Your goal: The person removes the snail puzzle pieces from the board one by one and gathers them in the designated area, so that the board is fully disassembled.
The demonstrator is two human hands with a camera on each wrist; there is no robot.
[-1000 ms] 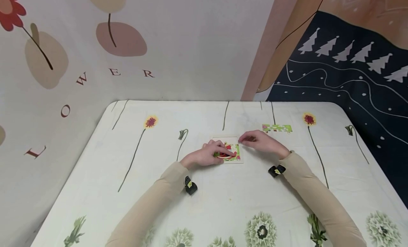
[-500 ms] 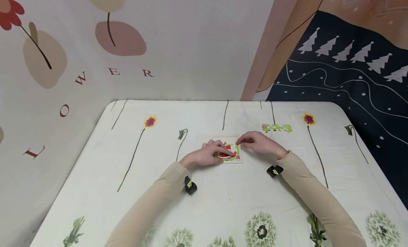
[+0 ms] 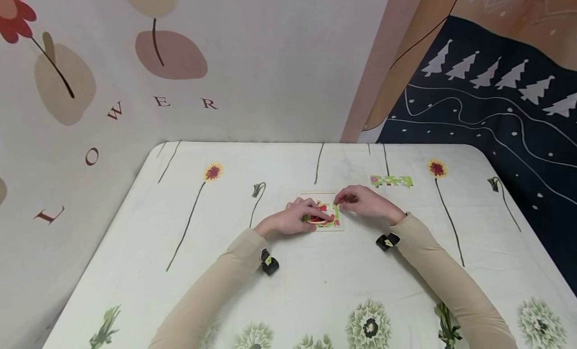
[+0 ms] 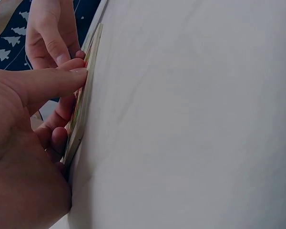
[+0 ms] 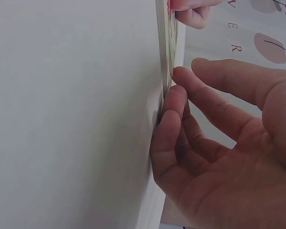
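A small square jigsaw puzzle (image 3: 333, 211) in a pale wooden tray (image 3: 327, 196) lies mid-table, its picture showing red, green and white. My left hand (image 3: 297, 217) rests across its left part, index finger stretched over the picture. In the left wrist view the tray (image 4: 88, 90) appears edge-on, with my left thumb and index tips at its near edge and the other fingers bent by its left end. My right hand (image 3: 364, 201) touches the puzzle's upper right corner. The right wrist view shows the right index fingertip (image 5: 180, 74) at the tray's edge, thumb apart. The left hand hides much of the picture.
A joined strip of green puzzle pieces (image 3: 391, 181) lies farther back, to the right of the tray. The white flowered tablecloth (image 3: 180, 199) reaches back to a patterned wall (image 3: 279, 88). A dark curtain-like panel with white trees (image 3: 478, 103) borders the right side.
My right hand has shifted slightly left and nearer to me, its fingertips now at the puzzle's upper right corner. The left hand and the green strip stay in place.
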